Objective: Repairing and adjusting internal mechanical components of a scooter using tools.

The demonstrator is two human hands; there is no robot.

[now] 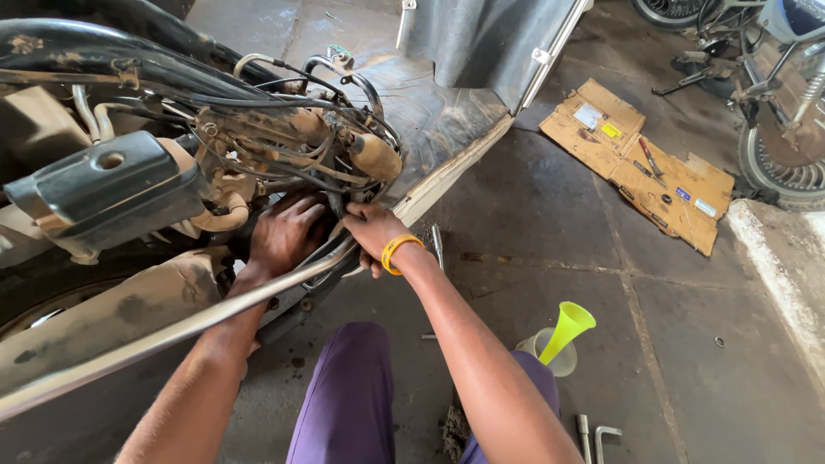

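Note:
A scooter with its panels off lies open before me, showing a dusty engine bay (284, 146) of hoses, cables and mud-caked parts. My left hand (285, 232) reaches deep into the lower engine area, fingers curled against a part I cannot make out. My right hand (368, 230), with a yellow wristband (398, 253), presses on the frame edge beside it, fingers tucked behind a black cable. A chrome side rail (172, 331) crosses over my left forearm. What either hand grips is hidden.
A yellow funnel (567, 328) stands in a clear cup on the concrete floor by my knee. Socket wrenches (595, 436) lie at the bottom. Flattened cardboard (640, 163) with small tools lies at right, near a parked motorcycle's wheel (782, 167). A metal bar (437, 245) rests near my right wrist.

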